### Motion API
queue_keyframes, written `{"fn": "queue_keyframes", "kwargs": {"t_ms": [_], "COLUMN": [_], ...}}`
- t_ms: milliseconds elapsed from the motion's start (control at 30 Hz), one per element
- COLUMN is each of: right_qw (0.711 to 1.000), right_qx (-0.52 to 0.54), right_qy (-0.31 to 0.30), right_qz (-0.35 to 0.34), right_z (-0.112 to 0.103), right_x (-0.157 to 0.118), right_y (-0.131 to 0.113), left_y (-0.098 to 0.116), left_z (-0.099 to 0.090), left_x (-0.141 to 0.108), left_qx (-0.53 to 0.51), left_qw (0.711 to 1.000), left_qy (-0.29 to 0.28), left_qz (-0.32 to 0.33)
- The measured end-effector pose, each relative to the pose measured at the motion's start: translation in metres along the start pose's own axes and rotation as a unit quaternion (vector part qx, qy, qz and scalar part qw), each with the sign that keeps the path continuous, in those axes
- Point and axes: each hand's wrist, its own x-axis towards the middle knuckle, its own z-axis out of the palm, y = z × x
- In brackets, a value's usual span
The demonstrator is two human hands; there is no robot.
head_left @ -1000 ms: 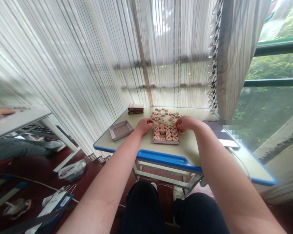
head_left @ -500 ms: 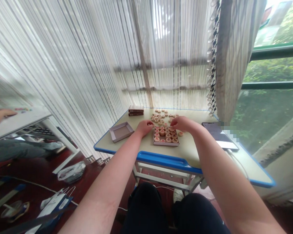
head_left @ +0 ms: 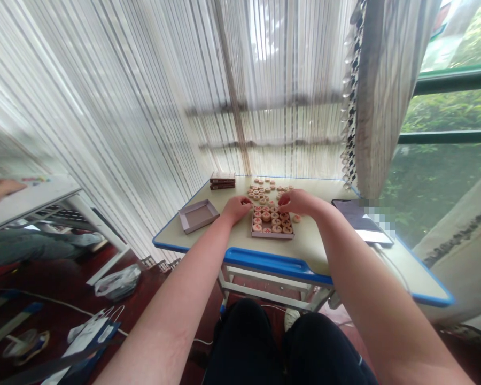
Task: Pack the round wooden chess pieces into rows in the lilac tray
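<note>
While round, red- or dark-marked discs (head_left: 276, 229) line a shallow box (head_left: 271, 235), left hand (head_left: 235, 209) and right hand (head_left: 301, 202) curl, grips unclear.

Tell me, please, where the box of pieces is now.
In the head view, the box sits just right of centre, beyond the blue trough, the left hand near its far-left corner, the right hand at its far-right.

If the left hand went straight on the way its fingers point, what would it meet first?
Probably the far-left corner of the box: the left hand points right, towards it. Height is unclear; it might pass over the rim and meet the pieces inside.
</note>
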Motion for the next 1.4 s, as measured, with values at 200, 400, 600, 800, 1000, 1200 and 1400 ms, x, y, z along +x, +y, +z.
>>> {"fn": "queue_keyframes", "kwargs": {"t_ms": [200, 400, 600, 800, 1000, 1200, 1400], "right_qw": [0.970, 0.920, 0.864, 0.882, 0.931, 0.937, 0.951], "right_qx": [0.236, 0.389, 0.502, 0.469, 0.363, 0.336, 0.287], "right_qy": [0.025, -0.012, -0.045, -0.047, 0.002, 0.081, 0.070], "right_qz": [-0.044, -0.034, -0.011, -0.020, -0.020, -0.053, -0.093], "right_z": [0.010, 0.023, 0.022, 0.024, 0.030, 0.019, 0.018], "right_x": [0.007, 0.014, 0.012, 0.011, 0.015, 0.011, 0.007], "right_y": [0.002, 0.000, -0.004, -0.007, -0.008, -0.007, -0.008], "left_y": [0.008, 0.032, 0.041, 0.042, 0.045, 0.044, 0.043], "left_z": [-0.003, -0.019, -0.022, -0.019, -0.020, -0.020, -0.019], "left_x": [-0.005, -0.025, -0.035, -0.036, -0.038, -0.038, -0.036], "left_qx": [-0.004, 0.008, 0.020, 0.017, 0.012, 0.003, 0.002], "left_qw": [0.991, 0.957, 0.936, 0.946, 0.961, 0.965, 0.969], "left_qy": [0.107, 0.190, 0.184, 0.156, 0.133, 0.146, 0.134], "left_qz": [0.082, 0.218, 0.298, 0.284, 0.242, 0.218, 0.208]}}
